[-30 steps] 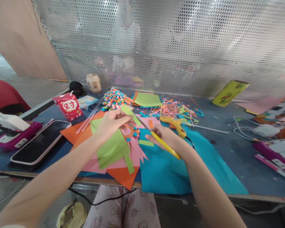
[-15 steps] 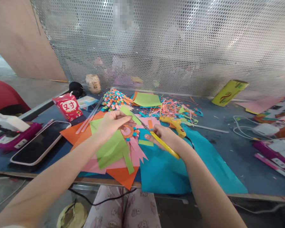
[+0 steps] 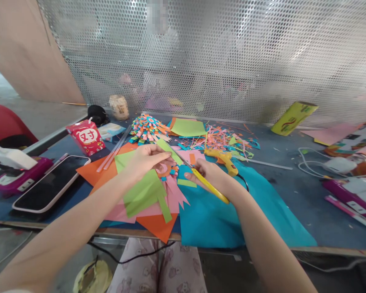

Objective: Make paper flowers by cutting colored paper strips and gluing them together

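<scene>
Closely Set: Light-Green Paper Strip (image 3: 162,145) and Yellow-Handled Metal Scissors (image 3: 212,188)

The left hand (image 3: 150,158) pinches the strip; the right hand (image 3: 212,174) grips the scissors, blades towards the strip, though whether they touch is unclear. A yellow glue gun (image 3: 225,159) lies just beyond the right hand, and a multicoloured fringed paper flower (image 3: 149,128) sits farther back on the dark-blue desk (image 3: 286,185).

A phone (image 3: 51,184) lies beside a purple power strip (image 3: 33,174).

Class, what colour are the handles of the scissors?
The scissors' handles are yellow, seen in the head view.
</scene>
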Demonstrator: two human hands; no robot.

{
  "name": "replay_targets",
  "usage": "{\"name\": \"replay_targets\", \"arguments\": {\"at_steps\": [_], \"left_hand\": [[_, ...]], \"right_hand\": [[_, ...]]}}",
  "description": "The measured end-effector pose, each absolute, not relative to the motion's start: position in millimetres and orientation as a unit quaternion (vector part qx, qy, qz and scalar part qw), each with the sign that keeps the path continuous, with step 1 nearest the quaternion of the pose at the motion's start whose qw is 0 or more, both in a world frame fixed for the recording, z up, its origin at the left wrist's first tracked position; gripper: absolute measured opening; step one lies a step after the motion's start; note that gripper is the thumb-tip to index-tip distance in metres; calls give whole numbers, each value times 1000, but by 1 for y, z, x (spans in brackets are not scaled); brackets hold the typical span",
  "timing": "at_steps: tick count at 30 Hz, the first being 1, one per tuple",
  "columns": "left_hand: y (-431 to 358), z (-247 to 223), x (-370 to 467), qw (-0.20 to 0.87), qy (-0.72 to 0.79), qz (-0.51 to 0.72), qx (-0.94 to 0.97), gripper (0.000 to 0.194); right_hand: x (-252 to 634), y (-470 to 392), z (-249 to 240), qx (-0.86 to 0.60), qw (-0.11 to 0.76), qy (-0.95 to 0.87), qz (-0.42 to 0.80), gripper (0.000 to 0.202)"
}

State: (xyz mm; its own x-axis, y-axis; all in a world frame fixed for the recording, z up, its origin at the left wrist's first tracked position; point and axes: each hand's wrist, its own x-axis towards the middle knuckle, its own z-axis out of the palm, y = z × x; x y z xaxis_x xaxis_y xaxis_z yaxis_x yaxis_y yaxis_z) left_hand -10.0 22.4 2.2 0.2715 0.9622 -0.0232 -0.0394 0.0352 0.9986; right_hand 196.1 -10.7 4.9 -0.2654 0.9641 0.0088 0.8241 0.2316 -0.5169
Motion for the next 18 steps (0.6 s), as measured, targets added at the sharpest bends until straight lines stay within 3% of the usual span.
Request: {"name": "replay_targets", "arguments": {"at_steps": [18], "left_hand": [[19,1,-7,610,404,400,551,29]], "right_hand": [[196,-11,3,-578,178,-765,221,43]]}}
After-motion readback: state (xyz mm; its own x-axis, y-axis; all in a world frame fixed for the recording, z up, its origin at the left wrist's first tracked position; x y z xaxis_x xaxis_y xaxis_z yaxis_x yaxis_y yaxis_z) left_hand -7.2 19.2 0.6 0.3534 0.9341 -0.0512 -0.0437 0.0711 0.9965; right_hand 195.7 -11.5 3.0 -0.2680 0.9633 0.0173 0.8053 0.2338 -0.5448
